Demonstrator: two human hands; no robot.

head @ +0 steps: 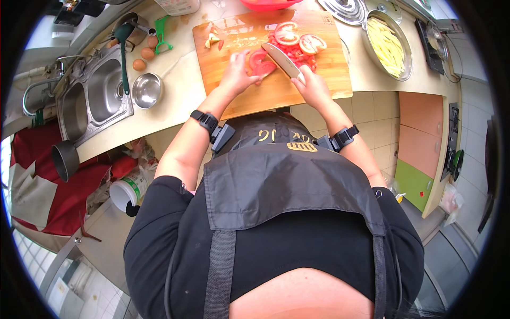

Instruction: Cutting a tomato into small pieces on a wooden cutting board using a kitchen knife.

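Observation:
My right hand (312, 87) grips the handle of a kitchen knife (282, 59), whose blade points up and left above the wooden cutting board (223, 89). At the left of the blade, my left hand (239, 73) is beside cut tomato slices (261, 65), its fingers apart; whether the fingertips touch them cannot be told. Chopped tomato (293, 51) lies in a heap behind and right of the blade. Two tomato halves or thick slices (287, 33) rest on and beside that heap. Small tomato trimmings (213, 39) sit near the board's upper left.
A metal bowl (147, 91), brown eggs (139, 65), a green peeler (161, 36) and a dark ladle (125, 60) are left of the board, by a double sink (104, 89). An oval metal dish of pale cut strips (384, 46) stands right. A red container (271, 4) is behind.

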